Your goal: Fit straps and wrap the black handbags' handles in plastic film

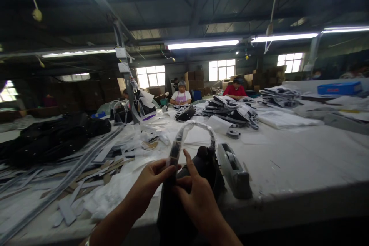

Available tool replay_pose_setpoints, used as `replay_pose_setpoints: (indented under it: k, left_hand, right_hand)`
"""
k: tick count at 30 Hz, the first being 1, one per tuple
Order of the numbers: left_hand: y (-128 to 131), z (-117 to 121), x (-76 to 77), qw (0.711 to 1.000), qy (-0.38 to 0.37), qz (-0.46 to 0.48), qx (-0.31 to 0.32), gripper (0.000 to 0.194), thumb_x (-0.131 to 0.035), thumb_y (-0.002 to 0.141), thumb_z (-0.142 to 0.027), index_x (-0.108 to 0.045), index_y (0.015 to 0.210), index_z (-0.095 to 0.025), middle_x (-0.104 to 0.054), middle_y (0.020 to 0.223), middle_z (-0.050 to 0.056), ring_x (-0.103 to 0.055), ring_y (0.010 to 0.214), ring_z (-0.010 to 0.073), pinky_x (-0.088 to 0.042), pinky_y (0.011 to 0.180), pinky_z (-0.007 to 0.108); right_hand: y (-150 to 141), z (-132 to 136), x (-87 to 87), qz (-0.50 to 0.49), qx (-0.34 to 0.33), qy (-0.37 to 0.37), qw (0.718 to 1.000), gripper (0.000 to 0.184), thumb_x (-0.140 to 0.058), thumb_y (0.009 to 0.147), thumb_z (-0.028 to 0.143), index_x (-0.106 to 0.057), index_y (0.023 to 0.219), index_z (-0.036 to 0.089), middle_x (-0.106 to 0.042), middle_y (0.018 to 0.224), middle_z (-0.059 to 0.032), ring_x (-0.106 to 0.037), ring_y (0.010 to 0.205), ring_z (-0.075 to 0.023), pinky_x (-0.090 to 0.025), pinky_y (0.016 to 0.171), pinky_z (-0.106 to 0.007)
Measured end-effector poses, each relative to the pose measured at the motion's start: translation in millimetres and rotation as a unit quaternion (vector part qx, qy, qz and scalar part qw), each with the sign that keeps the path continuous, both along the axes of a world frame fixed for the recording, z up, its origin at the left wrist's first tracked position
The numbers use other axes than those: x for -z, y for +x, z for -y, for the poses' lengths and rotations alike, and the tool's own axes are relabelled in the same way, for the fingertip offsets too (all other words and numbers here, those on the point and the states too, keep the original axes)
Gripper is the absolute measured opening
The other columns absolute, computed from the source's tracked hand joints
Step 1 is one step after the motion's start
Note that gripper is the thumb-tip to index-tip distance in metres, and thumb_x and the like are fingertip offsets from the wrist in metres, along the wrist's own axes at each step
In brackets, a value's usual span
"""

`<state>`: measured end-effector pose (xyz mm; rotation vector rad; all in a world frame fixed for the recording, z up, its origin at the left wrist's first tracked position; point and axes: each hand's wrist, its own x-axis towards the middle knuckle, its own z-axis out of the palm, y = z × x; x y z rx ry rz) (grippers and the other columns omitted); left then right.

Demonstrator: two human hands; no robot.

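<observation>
A black handbag (pixel 175 215) stands at the table's front edge, in front of me. Its arched handle (pixel 175 150) is covered in clear plastic film. My left hand (pixel 154 178) pinches the left leg of this handle between thumb and fingers. Lower on the same leg, the thumb and bent fingers of my right hand (pixel 197 192) close at the handle's base, while its index finger points up beside the strap. What lies under those fingertips is partly hidden. Just right of the bag is a grey tape dispenser (pixel 235 173).
Strips and scraps (pixel 67 209) litter the left of the white table (pixel 302 157), near a heap of black bags (pixel 57 138). Stacked black-and-white pieces (pixel 230 109) lie farther back. Two co-workers sit across. A blue box (pixel 340 88) stands far right.
</observation>
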<state>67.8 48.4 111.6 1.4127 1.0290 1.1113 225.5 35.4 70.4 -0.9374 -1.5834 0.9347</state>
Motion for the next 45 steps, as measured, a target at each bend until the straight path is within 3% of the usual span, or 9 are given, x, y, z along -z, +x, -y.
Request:
replay_pose_setpoints:
  k: [6, 8, 13, 16, 18, 21, 26, 35, 45]
  left_hand:
    - [-10.2, 6.1, 11.4, 1.000, 0.011, -0.019, 0.021, 0.032, -0.070, 0.084, -0.038, -0.072, 0.111, -0.021, -0.076, 0.111, 0.007, -0.066, 0.109, 0.0274, -0.046, 0.100, 0.038]
    - [-14.0, 9.6, 22.4, 0.999, 0.040, -0.013, -0.028, 0.038, -0.069, 0.084, -0.039, -0.068, 0.118, -0.022, -0.072, 0.119, 0.007, -0.063, 0.114, 0.0261, -0.045, 0.103, 0.037]
    - [-12.7, 39.5, 81.0, 0.960, 0.104, -0.050, -0.256, 0.036, -0.071, 0.079, -0.045, -0.065, 0.105, -0.021, -0.072, 0.104, 0.007, -0.067, 0.101, 0.0254, -0.054, 0.088, 0.035]
    - [-8.8, 56.9, 111.9, 0.960, 0.065, -0.068, -0.262, 0.029, -0.075, 0.075, -0.041, -0.066, 0.093, -0.021, -0.073, 0.089, 0.004, -0.069, 0.088, 0.0244, -0.055, 0.080, 0.033]
    - [-8.9, 62.1, 119.4, 0.966, 0.038, -0.050, -0.250, 0.024, -0.077, 0.073, -0.039, -0.068, 0.087, -0.021, -0.073, 0.086, 0.003, -0.069, 0.086, 0.0240, -0.054, 0.080, 0.031]
    - [-13.2, 62.6, 115.6, 0.977, 0.026, -0.027, -0.209, 0.019, -0.076, 0.075, -0.037, -0.072, 0.085, -0.021, -0.074, 0.088, 0.002, -0.068, 0.089, 0.0227, -0.051, 0.082, 0.028]
    - [-17.9, 61.4, 102.9, 0.989, -0.006, 0.028, -0.147, 0.018, -0.072, 0.082, -0.038, -0.072, 0.090, -0.022, -0.072, 0.090, 0.001, -0.064, 0.090, 0.0198, -0.048, 0.081, 0.025]
    - [-13.9, 57.7, 82.9, 0.982, -0.062, 0.146, -0.107, 0.023, -0.070, 0.084, -0.040, -0.069, 0.091, -0.018, -0.068, 0.080, 0.000, -0.059, 0.075, 0.0146, -0.045, 0.068, 0.021]
    - [-6.1, 5.6, 53.5, 0.980, 0.009, 0.151, -0.132, 0.029, -0.072, 0.081, -0.042, -0.073, 0.097, -0.018, -0.074, 0.089, 0.002, -0.066, 0.086, 0.0189, -0.049, 0.079, 0.026]
  right_hand:
    - [4.3, -2.8, -3.0, -0.020, -0.031, -0.028, 0.999, 0.085, -0.067, 0.077, 0.010, -0.030, 0.151, 0.029, -0.078, 0.085, 0.0039, -0.074, 0.085, -0.0194, -0.053, 0.088, -0.033]
    - [6.0, -3.8, -4.3, -0.021, -0.046, -0.030, 0.998, 0.079, -0.068, 0.078, 0.013, -0.035, 0.149, 0.029, -0.078, 0.087, 0.0035, -0.074, 0.087, -0.0197, -0.053, 0.089, -0.033]
    - [9.8, -1.6, -6.1, 0.000, -0.024, -0.032, 0.999, 0.065, -0.068, 0.082, 0.022, -0.045, 0.143, 0.028, -0.078, 0.091, 0.0021, -0.073, 0.091, -0.0204, -0.054, 0.090, -0.033]
    - [14.7, 6.9, 1.3, 0.026, 0.044, -0.002, 0.999, 0.046, -0.061, 0.089, 0.032, -0.055, 0.134, 0.029, -0.077, 0.101, 0.0001, -0.072, 0.097, -0.0214, -0.054, 0.091, -0.033]
    - [18.7, 15.1, 10.4, 0.051, 0.100, 0.029, 0.993, 0.035, -0.057, 0.091, 0.037, -0.062, 0.125, 0.029, -0.076, 0.106, -0.0013, -0.070, 0.100, -0.0232, -0.054, 0.092, -0.035]
    - [23.6, 26.0, 25.1, 0.139, 0.118, 0.079, 0.980, 0.030, -0.060, 0.089, 0.040, -0.069, 0.115, 0.030, -0.074, 0.113, -0.0027, -0.066, 0.107, -0.0285, -0.052, 0.095, -0.043]
    - [24.2, 27.7, 33.8, 0.259, 0.048, 0.082, 0.961, 0.030, -0.066, 0.086, 0.033, -0.071, 0.114, 0.026, -0.075, 0.108, -0.0061, -0.066, 0.105, -0.0322, -0.051, 0.094, -0.047]
    - [13.3, -1.3, 11.4, 0.153, -0.030, -0.022, 0.988, 0.022, -0.059, 0.089, 0.026, -0.074, 0.105, 0.025, -0.078, 0.095, -0.0020, -0.071, 0.092, -0.0246, -0.052, 0.080, -0.032]
    - [14.5, -61.0, -17.1, 0.131, -0.050, 0.042, 0.989, 0.028, -0.057, 0.089, 0.027, -0.074, 0.109, 0.021, -0.077, 0.100, -0.0046, -0.070, 0.094, -0.0261, -0.050, 0.088, -0.037]
